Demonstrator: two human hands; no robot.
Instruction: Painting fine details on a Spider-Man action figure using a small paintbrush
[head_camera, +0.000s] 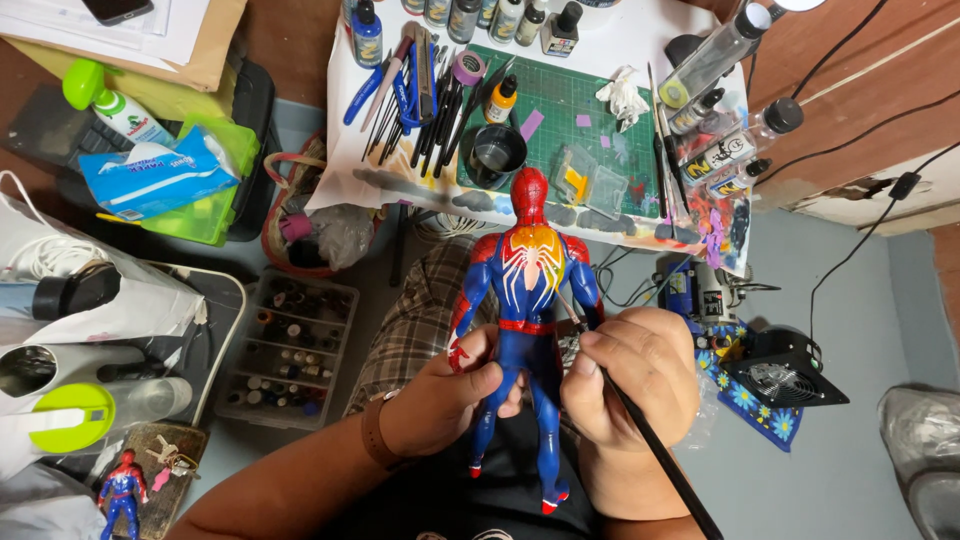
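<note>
Left hand grips figure at hips, right hand pinches brush w/ tip on its back; keep figure braced, short light strokes

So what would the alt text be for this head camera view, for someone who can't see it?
Seen from above, a left hand grips a red and blue action figure while the right hand holds a thin black brush to its back. Beyond lies a green cutting mat crowded with paint bottles.

Packages and labels, workbench and floor
Blue-white tissue pack lies left on a green box; white-labelled clear bottles lie right of the green mat.
</note>
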